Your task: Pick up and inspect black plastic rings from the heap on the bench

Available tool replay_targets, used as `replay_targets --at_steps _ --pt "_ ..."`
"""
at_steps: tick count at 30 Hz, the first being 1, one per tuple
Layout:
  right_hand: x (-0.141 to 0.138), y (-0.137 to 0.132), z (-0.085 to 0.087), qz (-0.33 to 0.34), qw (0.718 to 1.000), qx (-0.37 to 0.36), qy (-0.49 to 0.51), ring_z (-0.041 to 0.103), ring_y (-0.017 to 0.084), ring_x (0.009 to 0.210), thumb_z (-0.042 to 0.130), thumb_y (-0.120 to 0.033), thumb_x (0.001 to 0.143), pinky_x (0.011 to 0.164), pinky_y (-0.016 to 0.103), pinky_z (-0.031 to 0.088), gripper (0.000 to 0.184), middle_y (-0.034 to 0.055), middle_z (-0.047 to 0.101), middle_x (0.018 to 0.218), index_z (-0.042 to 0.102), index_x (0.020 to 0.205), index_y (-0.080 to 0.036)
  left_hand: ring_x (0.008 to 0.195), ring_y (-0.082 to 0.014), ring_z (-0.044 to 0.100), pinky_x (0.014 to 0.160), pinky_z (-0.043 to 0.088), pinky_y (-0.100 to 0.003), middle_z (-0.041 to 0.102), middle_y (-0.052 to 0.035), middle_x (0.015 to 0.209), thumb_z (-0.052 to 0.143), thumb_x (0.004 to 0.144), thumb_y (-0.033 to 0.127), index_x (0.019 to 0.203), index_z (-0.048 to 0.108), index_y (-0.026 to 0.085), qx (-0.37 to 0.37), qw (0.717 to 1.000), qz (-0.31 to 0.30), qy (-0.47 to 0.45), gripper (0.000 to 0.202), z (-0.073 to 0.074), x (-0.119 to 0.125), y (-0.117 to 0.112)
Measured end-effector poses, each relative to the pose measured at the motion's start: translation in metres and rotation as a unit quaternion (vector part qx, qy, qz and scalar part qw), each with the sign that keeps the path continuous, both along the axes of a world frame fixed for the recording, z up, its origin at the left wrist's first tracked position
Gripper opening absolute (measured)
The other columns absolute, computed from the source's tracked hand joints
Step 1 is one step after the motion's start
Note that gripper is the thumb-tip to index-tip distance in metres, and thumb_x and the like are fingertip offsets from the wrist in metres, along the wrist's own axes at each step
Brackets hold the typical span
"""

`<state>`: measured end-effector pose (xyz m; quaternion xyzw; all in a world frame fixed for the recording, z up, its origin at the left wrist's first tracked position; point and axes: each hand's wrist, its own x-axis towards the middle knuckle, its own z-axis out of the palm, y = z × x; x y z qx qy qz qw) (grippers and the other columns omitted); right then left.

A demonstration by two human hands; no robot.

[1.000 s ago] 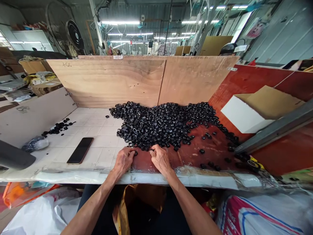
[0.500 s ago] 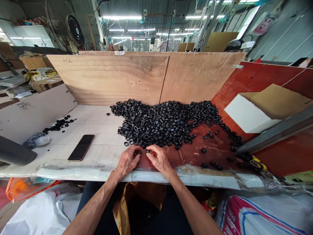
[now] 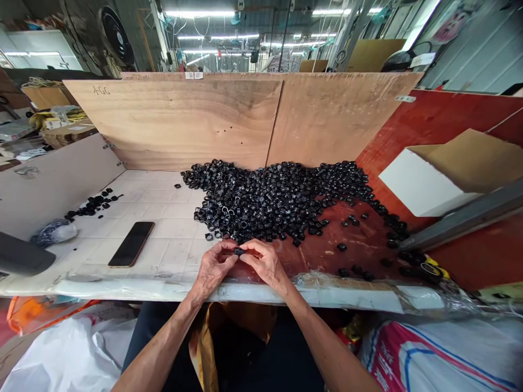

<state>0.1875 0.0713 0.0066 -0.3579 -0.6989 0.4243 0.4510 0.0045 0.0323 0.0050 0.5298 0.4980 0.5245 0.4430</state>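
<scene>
My left hand (image 3: 216,265) and my right hand (image 3: 263,262) meet above the front of the table. Between their fingertips is a small black plastic part (image 3: 239,251), pinched from both sides. It looks like two black pieces pressed end to end, though the fingers cover most of it. Just beyond my fingers lies a large heap of small black plastic parts (image 3: 265,201), some of them ring-shaped.
A phone (image 3: 131,244) lies at left, near a small black pile (image 3: 93,204) and a grey cylinder (image 3: 24,255). An open white carton (image 3: 425,179) and a metal bar (image 3: 461,220) stand at right. Plywood boards (image 3: 196,122) wall the back. An open brown bag (image 3: 207,348) sits below the table edge.
My hands have come together. The black pieces that each held apart now touch between the fingertips. The view has shifted slightly.
</scene>
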Motion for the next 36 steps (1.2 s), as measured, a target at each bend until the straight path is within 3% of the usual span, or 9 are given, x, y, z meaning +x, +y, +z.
replay_targets --at_steps 4,7,11,15,17,21,26,31,36 --pt "-0.001 0.000 -0.004 0.005 1.000 0.007 -0.008 0.070 0.020 0.089 0.068 -0.027 0.088 0.072 0.027 0.055 0.015 0.0049 0.073 0.096 0.077 0.099 -0.022 0.103 -0.0221 0.072 0.093 0.059 -0.034 0.074 -0.0092 0.118 0.072 0.084 0.029 0.102 0.070 0.019 0.051 0.998 -0.003 0.035 0.021 -0.004 -0.001 -0.001" --pt "-0.002 0.000 -0.012 0.002 1.000 -0.017 0.002 0.071 0.018 0.076 0.066 -0.032 0.091 0.068 0.027 0.056 0.023 0.0042 0.074 0.092 0.072 0.111 -0.022 0.108 -0.0227 0.071 0.098 0.058 -0.037 0.073 -0.0095 0.119 0.071 0.088 0.028 0.104 0.069 0.020 0.081 0.996 -0.024 0.041 0.019 -0.007 -0.002 -0.001" --pt "-0.002 -0.001 -0.016 0.006 0.999 0.007 -0.041 0.067 0.016 0.060 0.056 -0.036 0.099 0.066 0.027 0.054 0.024 -0.0025 0.067 0.065 0.065 0.117 -0.023 0.106 -0.0227 0.072 0.096 0.059 -0.036 0.072 -0.0093 0.116 0.070 0.088 0.028 0.106 0.069 0.020 0.077 0.996 -0.039 0.035 0.019 -0.009 -0.001 -0.001" --pt "0.000 -0.003 -0.012 0.029 0.997 0.042 -0.055 0.067 0.016 0.063 0.055 -0.032 0.099 0.066 0.026 0.052 0.020 -0.0011 0.069 0.071 0.065 0.114 -0.023 0.097 -0.0204 0.073 0.091 0.060 -0.034 0.072 -0.0069 0.110 0.071 0.087 0.027 0.103 0.069 0.020 0.066 0.997 -0.028 0.019 0.018 -0.007 -0.001 -0.001" --pt "0.000 -0.003 -0.012 0.020 0.995 0.065 -0.074 0.064 0.016 0.060 0.054 -0.033 0.099 0.064 0.025 0.049 0.018 -0.0010 0.067 0.068 0.067 0.102 -0.022 0.097 -0.0203 0.072 0.091 0.060 -0.034 0.072 -0.0063 0.106 0.071 0.086 0.026 0.103 0.070 0.020 0.069 0.997 -0.026 0.027 0.018 -0.007 -0.001 -0.001" --pt "-0.002 -0.001 -0.014 -0.029 0.985 0.109 -0.128 0.054 0.015 0.055 0.048 -0.040 0.103 0.060 0.027 0.042 0.042 -0.0001 0.056 0.058 0.061 0.068 -0.021 0.097 -0.0208 0.071 0.091 0.059 -0.033 0.073 -0.0069 0.103 0.071 0.086 0.031 0.103 0.070 0.019 0.067 0.996 -0.027 0.046 0.020 -0.006 -0.001 -0.002" --pt "-0.002 -0.003 -0.012 -0.023 0.991 0.094 -0.087 0.062 0.017 0.066 0.060 -0.036 0.097 0.065 0.026 0.048 0.024 0.0013 0.069 0.077 0.070 0.112 -0.020 0.097 -0.0214 0.072 0.090 0.060 -0.035 0.074 -0.0077 0.107 0.071 0.086 0.035 0.102 0.068 0.019 0.050 0.998 -0.023 0.025 0.022 -0.002 0.001 -0.003" --pt "-0.001 -0.002 -0.013 -0.037 0.989 0.092 -0.106 0.057 0.016 0.057 0.051 -0.038 0.102 0.062 0.027 0.046 0.034 -0.0006 0.060 0.060 0.071 0.081 -0.021 0.093 -0.0201 0.072 0.088 0.059 -0.033 0.073 -0.0064 0.101 0.071 0.084 0.029 0.100 0.069 0.019 0.044 0.999 -0.018 0.013 0.019 0.000 0.001 -0.004" --pt "-0.001 -0.004 -0.010 -0.006 0.989 0.115 -0.088 0.070 0.022 0.083 0.058 -0.030 0.097 0.078 0.031 0.053 0.026 0.0072 0.075 0.098 0.071 0.117 -0.022 0.094 -0.0197 0.071 0.087 0.059 -0.032 0.073 -0.0074 0.108 0.068 0.084 0.027 0.098 0.068 0.019 0.041 0.999 -0.022 0.008 0.016 0.003 0.003 -0.003"
